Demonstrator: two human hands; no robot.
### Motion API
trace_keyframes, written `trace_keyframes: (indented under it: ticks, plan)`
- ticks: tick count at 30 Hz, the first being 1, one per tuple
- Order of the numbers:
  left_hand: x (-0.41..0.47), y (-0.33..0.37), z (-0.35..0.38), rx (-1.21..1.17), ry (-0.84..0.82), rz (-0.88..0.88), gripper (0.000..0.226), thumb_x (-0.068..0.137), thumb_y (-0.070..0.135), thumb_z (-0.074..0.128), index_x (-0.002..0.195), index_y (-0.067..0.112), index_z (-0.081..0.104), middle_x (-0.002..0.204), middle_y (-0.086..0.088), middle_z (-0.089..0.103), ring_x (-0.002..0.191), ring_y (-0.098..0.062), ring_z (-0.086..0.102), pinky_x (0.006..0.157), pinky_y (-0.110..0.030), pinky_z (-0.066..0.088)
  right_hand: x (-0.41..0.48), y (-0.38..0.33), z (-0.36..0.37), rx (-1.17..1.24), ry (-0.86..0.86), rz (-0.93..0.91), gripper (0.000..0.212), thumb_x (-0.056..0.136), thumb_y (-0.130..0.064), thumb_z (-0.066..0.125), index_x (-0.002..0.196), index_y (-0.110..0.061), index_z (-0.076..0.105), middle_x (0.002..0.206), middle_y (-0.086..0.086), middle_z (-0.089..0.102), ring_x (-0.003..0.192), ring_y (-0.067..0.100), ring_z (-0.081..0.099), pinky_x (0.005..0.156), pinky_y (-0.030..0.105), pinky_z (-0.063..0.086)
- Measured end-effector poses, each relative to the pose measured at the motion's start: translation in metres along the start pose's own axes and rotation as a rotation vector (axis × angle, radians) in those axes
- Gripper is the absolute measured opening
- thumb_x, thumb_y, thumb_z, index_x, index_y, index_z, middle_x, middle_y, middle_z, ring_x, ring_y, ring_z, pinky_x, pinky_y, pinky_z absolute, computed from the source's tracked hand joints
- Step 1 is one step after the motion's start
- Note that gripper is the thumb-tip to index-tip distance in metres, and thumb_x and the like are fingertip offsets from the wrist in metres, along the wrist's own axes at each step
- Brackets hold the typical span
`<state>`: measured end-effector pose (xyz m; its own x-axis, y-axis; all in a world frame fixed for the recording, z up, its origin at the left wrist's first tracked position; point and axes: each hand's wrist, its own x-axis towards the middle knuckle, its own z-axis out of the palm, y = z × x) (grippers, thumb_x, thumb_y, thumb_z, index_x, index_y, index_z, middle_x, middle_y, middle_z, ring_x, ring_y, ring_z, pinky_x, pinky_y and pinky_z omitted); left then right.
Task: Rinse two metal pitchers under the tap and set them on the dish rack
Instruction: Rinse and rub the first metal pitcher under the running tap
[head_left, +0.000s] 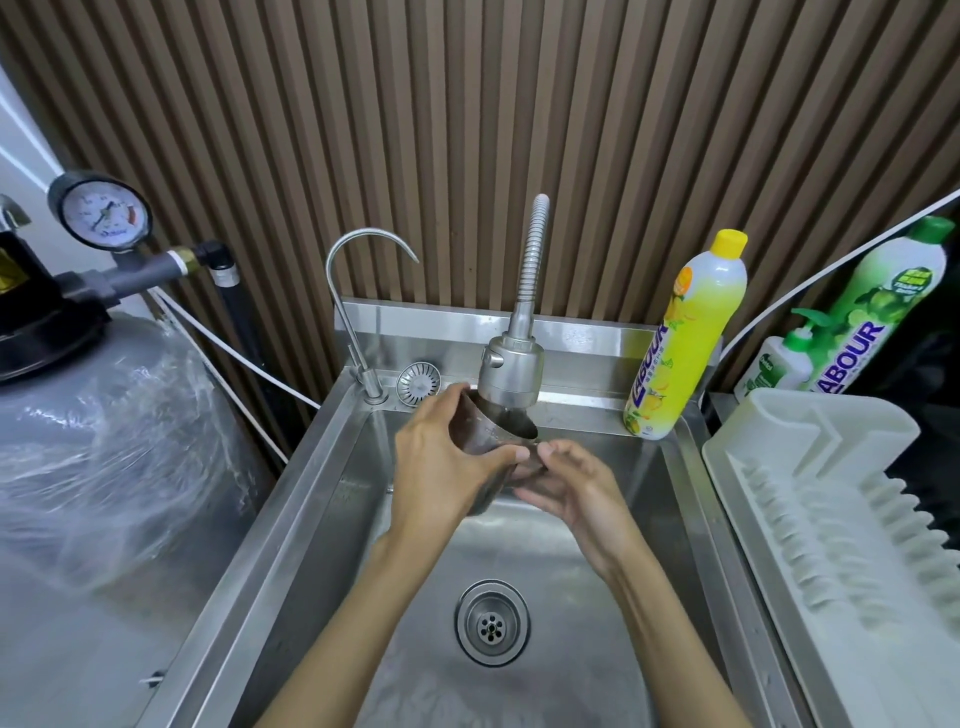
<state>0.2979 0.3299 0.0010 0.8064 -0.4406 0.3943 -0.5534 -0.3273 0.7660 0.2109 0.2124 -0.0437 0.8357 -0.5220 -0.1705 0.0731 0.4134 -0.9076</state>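
While the pitcher (483, 436) hangs tilted under the tap's spray head (511, 371), its mouth right up against the nozzle, both hands are on it above the far half of the sink (311, 493). The left hand (441, 462) comes in from the left, fingers wrapped round the far side of the body, thumb laid across the near side: a full, firm grip. The right hand (576, 493) cups it from below on the right, fingers curled under the base, thumb tip up near the left thumb. Both forearms reach in from the near edge, one on each side of the drain (492, 622). The spray head hides the pitcher's mouth, so I cannot tell if water is running.

Look around: a thin curved tap (358, 291) stands on the far left of the sink ledge, with a round strainer plug (418, 383) just beside it. A yellow soap bottle (685, 338) stands at the far right corner. On the worktop to the right sits the white dish rack (810, 499), with a green bottle (883, 317) and a small pump bottle (779, 364) behind it. On the left is a plastic-wrapped tank (104, 441), with a pressure gauge (104, 213) above it.
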Motion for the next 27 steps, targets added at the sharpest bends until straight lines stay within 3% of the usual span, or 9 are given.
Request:
trace_keyframes:
  ticks: [2,5,8,13,17,20,24,25,27]
  plan:
    - [-0.001,-0.004,-0.002,0.004,-0.048,-0.096,0.060,0.052,0.045,0.086,0.102,0.019,0.068,0.090,0.009,0.065,0.082,-0.007,0.061,0.068,-0.004,0.039,-0.005,-0.008,0.000,-0.134,0.059,0.002,0.011,0.088,-0.015,0.059,0.081,-0.011,0.053,0.083,0.009,0.073,0.082,0.027,0.072,0.064,0.031,0.059]
    - [-0.001,-0.010,0.001,-0.111,-0.154,-0.280,0.045,0.054,0.048,0.084,0.090,0.023,0.071,0.076,0.008,0.071,0.069,0.004,0.064,0.058,0.002,0.041,-0.011,-0.023,-0.002,-0.311,0.156,-0.028,0.020,0.085,-0.017,0.065,0.071,-0.014,0.052,0.077,0.006,0.070,0.069,0.024,0.073,0.053,0.029,0.058]
    - [-0.005,-0.018,0.007,-0.262,-0.279,-0.420,0.030,0.059,0.033,0.085,0.083,0.024,0.070,0.077,0.008,0.072,0.056,0.017,0.058,0.055,0.004,0.039,-0.012,-0.040,-0.003,-0.665,0.250,-0.093,0.027,0.081,-0.023,0.069,0.063,-0.018,0.051,0.065,0.006,0.064,0.062,0.024,0.069,0.056,0.035,0.058]
    - [-0.011,-0.019,0.022,-0.583,-0.401,-0.511,0.030,0.067,0.001,0.078,0.086,0.021,0.066,0.093,-0.001,0.071,0.070,0.009,0.066,0.064,-0.002,0.046,-0.022,-0.060,0.007,-1.188,0.320,-0.287,0.027,0.084,-0.029,0.065,0.064,-0.023,0.048,0.076,0.002,0.067,0.078,0.023,0.063,0.069,0.029,0.045]
    - [-0.010,-0.013,0.033,-0.736,-0.306,-0.467,0.054,0.064,-0.018,0.073,0.096,0.023,0.057,0.095,0.007,0.067,0.078,0.007,0.066,0.068,-0.005,0.048,-0.015,-0.055,0.004,-0.995,0.234,-0.347,0.024,0.085,-0.017,0.063,0.071,-0.025,0.046,0.098,-0.002,0.070,0.094,0.019,0.064,0.085,0.036,0.051]
    - [-0.008,-0.009,0.038,-0.712,-0.138,-0.380,0.065,0.058,-0.021,0.073,0.094,0.029,0.054,0.087,0.019,0.068,0.087,0.004,0.063,0.073,-0.005,0.046,-0.002,-0.045,-0.003,-0.684,0.100,-0.318,0.021,0.088,-0.005,0.057,0.075,-0.015,0.045,0.108,-0.012,0.067,0.106,0.010,0.062,0.095,0.031,0.047]
    - [-0.002,-0.006,0.025,-0.502,-0.025,-0.250,0.075,0.053,-0.009,0.083,0.086,0.047,0.047,0.072,0.043,0.059,0.077,0.026,0.052,0.072,-0.001,0.039,0.012,-0.029,-0.008,-0.220,-0.055,-0.169,0.019,0.091,-0.002,0.051,0.077,-0.013,0.045,0.122,-0.003,0.064,0.115,0.014,0.058,0.098,0.031,0.042]
    - [0.000,-0.006,0.021,-0.432,-0.028,-0.222,0.073,0.050,-0.005,0.085,0.088,0.046,0.051,0.072,0.041,0.059,0.076,0.027,0.051,0.073,0.000,0.038,0.013,-0.024,-0.009,-0.102,-0.083,-0.124,0.018,0.091,-0.001,0.049,0.077,-0.012,0.046,0.122,0.003,0.063,0.114,0.018,0.059,0.099,0.032,0.043]
    - [0.002,-0.003,0.012,-0.324,-0.025,-0.168,0.065,0.044,0.006,0.089,0.100,0.027,0.064,0.076,0.035,0.056,0.076,0.024,0.052,0.073,0.001,0.036,0.012,-0.014,-0.010,0.039,-0.115,-0.048,0.016,0.092,-0.001,0.047,0.079,-0.010,0.047,0.110,0.011,0.064,0.104,0.024,0.062,0.096,0.033,0.048]
